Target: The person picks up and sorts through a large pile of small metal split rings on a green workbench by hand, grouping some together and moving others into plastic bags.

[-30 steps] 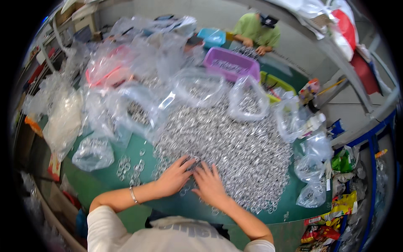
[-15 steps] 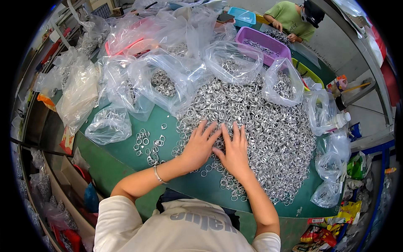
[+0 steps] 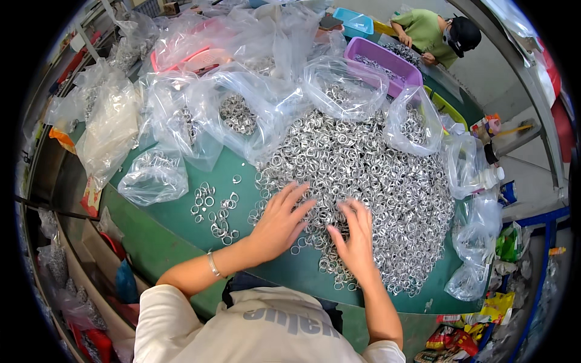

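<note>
A broad heap of silver metal rings [image 3: 387, 199] covers the middle and right of the green table [image 3: 175, 221]. My left hand [image 3: 279, 221] lies over the heap's near left edge, its fingers apart and nothing seen in them. Over the near middle of the rings is my right hand [image 3: 354, 236], fingers spread, slightly blurred at the tips. Whether the fingertips touch the rings is hard to tell. To the left of my left hand, a small group of loose rings [image 3: 224, 221] lies apart from the heap.
Clear plastic bags holding rings [image 3: 239, 115] line the heap's far side; more bags [image 3: 469, 272] lie on the right edge. A purple bin [image 3: 387, 63] and a blue basket [image 3: 353, 23] stand at the back. Across the table a person in green [image 3: 426, 36] handles small metal pieces.
My hands have moved apart and slightly nearer to me; the right one has shifted right. Before, their fingers nearly met over the rings.
</note>
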A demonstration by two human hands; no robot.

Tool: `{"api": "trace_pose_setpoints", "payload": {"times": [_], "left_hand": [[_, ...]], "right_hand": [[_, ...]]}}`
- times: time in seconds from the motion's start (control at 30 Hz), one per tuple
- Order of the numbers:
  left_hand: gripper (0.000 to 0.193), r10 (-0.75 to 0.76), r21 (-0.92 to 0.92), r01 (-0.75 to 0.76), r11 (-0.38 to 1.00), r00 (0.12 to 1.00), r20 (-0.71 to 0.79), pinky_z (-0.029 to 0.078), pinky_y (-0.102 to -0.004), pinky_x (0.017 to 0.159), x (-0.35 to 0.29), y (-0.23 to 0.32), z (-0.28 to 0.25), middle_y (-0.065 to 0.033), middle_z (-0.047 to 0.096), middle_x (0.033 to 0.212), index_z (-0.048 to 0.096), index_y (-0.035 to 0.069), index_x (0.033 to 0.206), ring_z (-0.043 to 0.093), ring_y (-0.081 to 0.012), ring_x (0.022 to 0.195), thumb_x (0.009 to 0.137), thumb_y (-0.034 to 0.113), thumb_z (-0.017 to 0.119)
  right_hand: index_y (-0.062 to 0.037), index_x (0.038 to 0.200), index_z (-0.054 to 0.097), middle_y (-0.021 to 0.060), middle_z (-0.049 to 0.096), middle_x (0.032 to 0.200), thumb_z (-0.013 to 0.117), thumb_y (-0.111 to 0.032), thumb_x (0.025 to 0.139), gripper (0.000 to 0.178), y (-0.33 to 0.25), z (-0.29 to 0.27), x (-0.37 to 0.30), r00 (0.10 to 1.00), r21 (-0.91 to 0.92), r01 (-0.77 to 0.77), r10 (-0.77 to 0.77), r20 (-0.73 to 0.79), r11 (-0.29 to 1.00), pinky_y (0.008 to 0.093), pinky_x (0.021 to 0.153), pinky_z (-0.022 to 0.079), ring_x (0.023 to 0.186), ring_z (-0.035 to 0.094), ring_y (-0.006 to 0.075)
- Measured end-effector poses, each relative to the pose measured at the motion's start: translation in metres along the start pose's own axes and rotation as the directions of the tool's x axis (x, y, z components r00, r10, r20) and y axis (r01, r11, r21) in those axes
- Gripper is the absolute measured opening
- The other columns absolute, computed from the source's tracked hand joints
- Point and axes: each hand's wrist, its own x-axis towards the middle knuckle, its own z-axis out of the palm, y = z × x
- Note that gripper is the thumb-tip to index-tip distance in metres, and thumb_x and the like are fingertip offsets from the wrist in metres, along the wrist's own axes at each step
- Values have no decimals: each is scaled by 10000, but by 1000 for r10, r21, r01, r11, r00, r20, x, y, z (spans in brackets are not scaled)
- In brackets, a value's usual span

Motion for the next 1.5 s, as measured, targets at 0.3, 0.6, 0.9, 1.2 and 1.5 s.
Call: {"api": "trace_pose_setpoints", "payload": {"times": [0.3,0.6,0.9,1.2,1.5], "left_hand": [[637,143,37,-153,988,972,188,353,-483,995,-18,-7,20,-146,450,1217,436,57,1277,357,-384,1224,664,-35,587],[467,-56,-237,64,969,998,40,410,-400,910,-32,-12,3,-156,469,1110,516,34,1129,465,-364,1073,680,-77,582],[316,-273,-454,223,863,961,-45,463,-271,783,-17,-32,-8,-91,478,1079,559,46,1083,540,-183,946,786,-42,618],[340,-487,-936,273,-223,801,350,526,-349,834,2,-34,-10,-140,534,1171,460,-4,1228,566,-183,1023,894,28,513],[382,-433,-821,280,498,900,44,510,-299,868,-6,-48,-6,-130,496,1238,426,-16,1262,561,-211,1065,883,-60,457]], "right_hand": [[69,1297,359,210,374,1345,710,-186,739,707,-16,18,-27,956,-142,52,-8,292,989,457,1003,321,1299,298,383],[-23,953,635,118,580,892,665,-2,731,225,9,-7,-8,987,-12,-47,45,-154,999,388,755,422,846,522,289],[-50,829,609,61,546,943,641,-64,750,87,18,6,8,999,-339,27,-15,37,940,396,838,328,931,477,253],[-41,974,533,105,614,986,491,-106,935,87,23,-7,-9,884,908,-243,464,61,343,271,719,456,892,573,159],[-27,912,635,23,467,711,705,-108,763,184,-12,22,1,968,413,-247,246,57,876,250,543,365,598,449,133]]}}
